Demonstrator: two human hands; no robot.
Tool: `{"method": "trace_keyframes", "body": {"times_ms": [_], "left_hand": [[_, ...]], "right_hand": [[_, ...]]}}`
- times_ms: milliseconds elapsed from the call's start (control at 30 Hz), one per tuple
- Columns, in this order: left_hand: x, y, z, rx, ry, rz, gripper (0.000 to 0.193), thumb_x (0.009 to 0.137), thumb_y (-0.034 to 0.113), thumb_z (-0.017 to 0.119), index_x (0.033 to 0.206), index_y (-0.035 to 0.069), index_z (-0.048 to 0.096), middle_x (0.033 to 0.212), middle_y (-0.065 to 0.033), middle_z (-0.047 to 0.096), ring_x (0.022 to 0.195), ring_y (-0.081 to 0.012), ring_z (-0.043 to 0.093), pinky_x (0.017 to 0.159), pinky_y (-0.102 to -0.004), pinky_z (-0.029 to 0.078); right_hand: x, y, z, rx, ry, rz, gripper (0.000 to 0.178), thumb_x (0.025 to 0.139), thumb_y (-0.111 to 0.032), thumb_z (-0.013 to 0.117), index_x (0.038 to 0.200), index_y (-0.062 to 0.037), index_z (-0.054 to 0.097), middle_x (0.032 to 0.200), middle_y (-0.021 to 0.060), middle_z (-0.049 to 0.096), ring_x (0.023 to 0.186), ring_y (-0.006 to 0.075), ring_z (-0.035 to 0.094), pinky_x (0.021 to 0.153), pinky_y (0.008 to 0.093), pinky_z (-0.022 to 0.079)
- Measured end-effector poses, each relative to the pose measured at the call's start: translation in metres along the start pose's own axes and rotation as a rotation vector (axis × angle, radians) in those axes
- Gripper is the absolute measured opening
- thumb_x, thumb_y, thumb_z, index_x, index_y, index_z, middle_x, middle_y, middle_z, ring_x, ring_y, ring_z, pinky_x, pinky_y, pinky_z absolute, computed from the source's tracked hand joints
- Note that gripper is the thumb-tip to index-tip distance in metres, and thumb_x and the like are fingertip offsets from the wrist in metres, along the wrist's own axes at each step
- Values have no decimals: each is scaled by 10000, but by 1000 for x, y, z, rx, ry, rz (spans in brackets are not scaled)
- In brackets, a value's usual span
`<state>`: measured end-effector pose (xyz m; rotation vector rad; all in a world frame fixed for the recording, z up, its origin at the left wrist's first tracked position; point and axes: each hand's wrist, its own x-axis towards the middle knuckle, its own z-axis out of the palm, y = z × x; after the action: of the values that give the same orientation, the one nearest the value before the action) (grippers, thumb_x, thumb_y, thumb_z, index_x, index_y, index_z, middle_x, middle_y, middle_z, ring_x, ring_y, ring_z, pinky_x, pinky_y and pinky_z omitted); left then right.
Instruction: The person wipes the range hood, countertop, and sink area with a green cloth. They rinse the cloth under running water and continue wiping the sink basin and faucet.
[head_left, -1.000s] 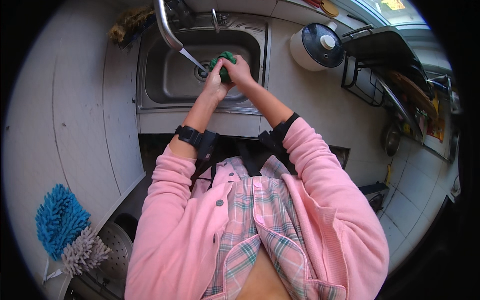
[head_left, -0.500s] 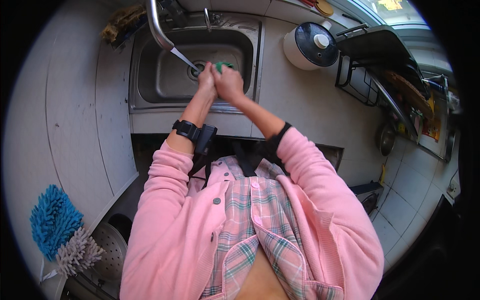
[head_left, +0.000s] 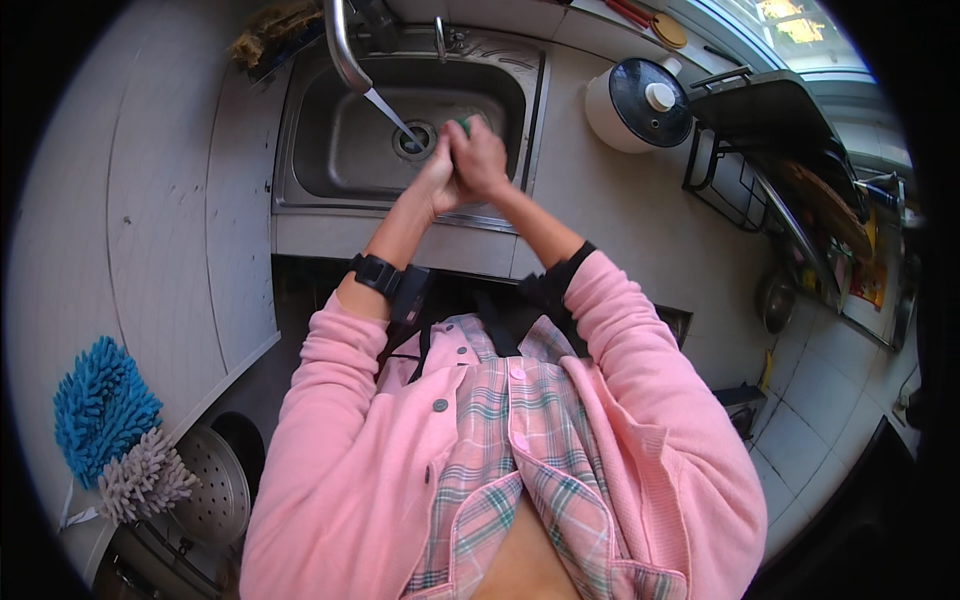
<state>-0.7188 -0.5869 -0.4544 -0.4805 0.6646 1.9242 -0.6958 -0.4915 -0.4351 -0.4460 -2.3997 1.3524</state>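
Over the sink (head_left: pixel 335 178), my two hands are pressed together. A crumpled green cloth (head_left: pixel 464 124) pokes out between them at the far side; most of it is hidden by my fingers. My right hand (head_left: pixel 480 160) is closed round it from the right. My left hand (head_left: pixel 437 178) is closed against it and the right palm from the left. Water runs from the metal faucet (head_left: pixel 345 50) in a slanting stream and lands near the drain (head_left: pixel 414 141), just left of my hands.
A white pot with a dark lid (head_left: pixel 640 103) stands right of the sink. Farther right is a black rack (head_left: pixel 725 185) with pans. A brownish brush-like bundle (head_left: pixel 275 40) lies at the back left. Blue and grey chenille mitts (head_left: pixel 105 410) hang at the left edge, beside a perforated metal strainer (head_left: pixel 210 485).
My hands have drawn slightly nearer me and to the right of the water stream, still pressed together. Less of the green cloth shows. The whole view has shifted a little.
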Motion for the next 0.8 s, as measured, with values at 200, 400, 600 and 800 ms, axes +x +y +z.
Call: {"method": "trace_keyframes", "body": {"times_ms": [200,400,600,800], "left_hand": [[33,-7,-28,8,340,163,319,928,346,547,1007,43,605,952,-83,653,838,-219,645,772,-377,533],[29,-3,-22,46,390,416,304,919,383,543,957,92,624,897,-30,626,824,-145,608,688,-311,500],[20,5,-22,13,373,317,233,904,283,496,848,85,606,778,-16,616,747,-137,601,694,-292,494],[10,-9,-34,22,-159,273,247,899,341,478,820,127,575,772,-27,605,719,-165,596,684,-315,496]], "right_hand": [[-6,-21,-6,-176,-377,-27,434,878,-429,538,726,-36,642,755,245,629,727,405,623,642,492,481],[16,21,20,-71,-145,111,245,899,-333,529,911,-89,542,750,241,636,732,445,614,664,534,470],[14,-1,18,-2,-8,92,207,909,-288,515,942,-86,543,730,224,634,698,440,613,640,534,471],[-11,-20,8,-15,-236,-31,180,902,-253,538,930,-76,544,790,243,624,757,450,598,658,503,472]]}}
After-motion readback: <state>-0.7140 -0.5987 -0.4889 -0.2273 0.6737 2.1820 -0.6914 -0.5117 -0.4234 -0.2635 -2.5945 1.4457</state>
